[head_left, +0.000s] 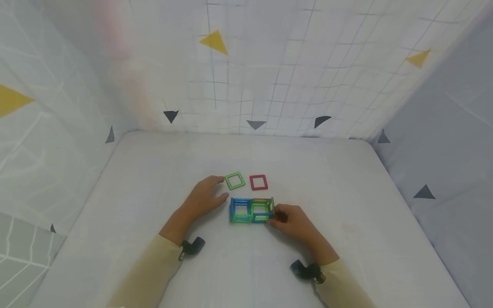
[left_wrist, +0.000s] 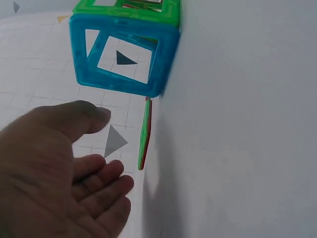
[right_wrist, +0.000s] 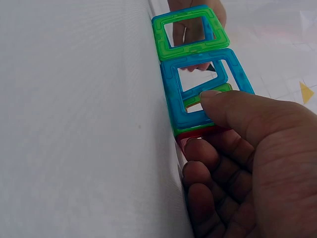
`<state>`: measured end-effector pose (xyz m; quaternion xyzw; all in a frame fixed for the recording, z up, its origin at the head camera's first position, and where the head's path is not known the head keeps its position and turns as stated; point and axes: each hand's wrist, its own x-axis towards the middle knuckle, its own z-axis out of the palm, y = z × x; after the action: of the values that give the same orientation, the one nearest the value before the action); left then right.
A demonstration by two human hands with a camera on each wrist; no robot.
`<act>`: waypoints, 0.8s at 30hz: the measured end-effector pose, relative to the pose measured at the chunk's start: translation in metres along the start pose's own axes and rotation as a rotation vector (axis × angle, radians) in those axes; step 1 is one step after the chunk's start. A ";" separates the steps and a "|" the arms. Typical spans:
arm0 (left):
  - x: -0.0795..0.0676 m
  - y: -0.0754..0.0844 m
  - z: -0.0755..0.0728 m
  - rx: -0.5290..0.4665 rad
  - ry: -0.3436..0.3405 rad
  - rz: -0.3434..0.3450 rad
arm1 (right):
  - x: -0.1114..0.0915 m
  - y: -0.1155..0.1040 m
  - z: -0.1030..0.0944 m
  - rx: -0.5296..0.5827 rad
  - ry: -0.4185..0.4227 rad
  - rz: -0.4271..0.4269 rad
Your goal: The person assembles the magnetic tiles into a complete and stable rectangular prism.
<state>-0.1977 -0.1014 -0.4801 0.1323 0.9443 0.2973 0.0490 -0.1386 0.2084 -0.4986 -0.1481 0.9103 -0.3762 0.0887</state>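
A two-section box frame of magnetic tiles (head_left: 231, 210), mostly blue and green, stands on the white table. My right hand (head_left: 294, 222) grips its right end. In the right wrist view the thumb lies on a blue square tile (right_wrist: 171, 94), with curled fingers by the red end tile. Left of the box, my left hand (head_left: 203, 197) is held with thumb and fingers apart, nothing between them. Its fingertips are close to a loose green square tile (head_left: 242, 178) behind the box. A loose red square tile (head_left: 266, 182) lies to the right of the green one.
The table (head_left: 327, 171) is covered in white cloth. Behind it rises a pale grid-lined backdrop (head_left: 269, 64), with fabric walls at both sides. A dark wrist camera (head_left: 192, 246) sits on the left wrist, another wrist camera (head_left: 306, 270) on the right.
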 end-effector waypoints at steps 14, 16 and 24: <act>0.022 -0.002 0.013 0.004 0.031 -0.065 | 0.000 0.000 0.002 0.007 0.004 -0.008; 0.024 -0.002 0.014 0.009 0.028 -0.078 | 0.001 0.000 0.002 0.009 0.003 -0.013; 0.032 0.004 0.021 0.019 0.002 -0.118 | 0.000 0.003 0.001 -0.019 0.010 -0.021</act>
<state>-0.2242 -0.0778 -0.4953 0.0768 0.9533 0.2848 0.0643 -0.1391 0.2094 -0.5016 -0.1567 0.9127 -0.3689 0.0790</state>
